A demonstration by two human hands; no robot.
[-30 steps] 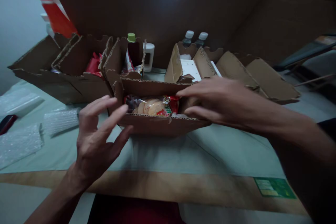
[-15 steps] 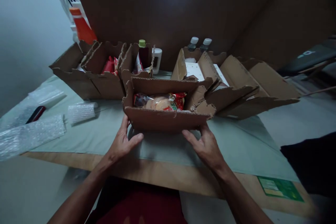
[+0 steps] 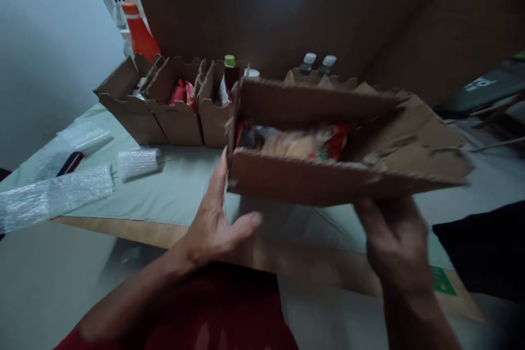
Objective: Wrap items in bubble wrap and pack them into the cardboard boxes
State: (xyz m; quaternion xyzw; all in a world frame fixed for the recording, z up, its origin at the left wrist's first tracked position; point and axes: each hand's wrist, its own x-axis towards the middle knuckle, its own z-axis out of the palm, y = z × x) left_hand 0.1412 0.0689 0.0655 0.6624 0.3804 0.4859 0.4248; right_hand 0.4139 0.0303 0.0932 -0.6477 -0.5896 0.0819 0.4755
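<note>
Your left hand (image 3: pixel 213 224) is spread flat vs the left end of the cardboard box (image 3: pixel 303 178), right hand (image 3: pixel 394 240) gripping underneath, box off the table (image 3: pixel 180 191). Snack packs (image 3: pixel 299 145) already inside, flaps not closed. Further back, more open boxes (image 3: pixel 172 115) w/ bottles (image 3: pixel 229 74).

This looks like a packing room. A surface (image 3: pixel 172 197) with a pale green sheet is the middle of it. At its far side stands a row of open cardboard boxes (image 3: pixel 164 104) with snack packs and bottles (image 3: pixel 318 63) in them. Bubble wrap (image 3: pixel 53 197) lies at its left end. A big cardboard wall (image 3: pixel 287 5) rises behind it.
</note>
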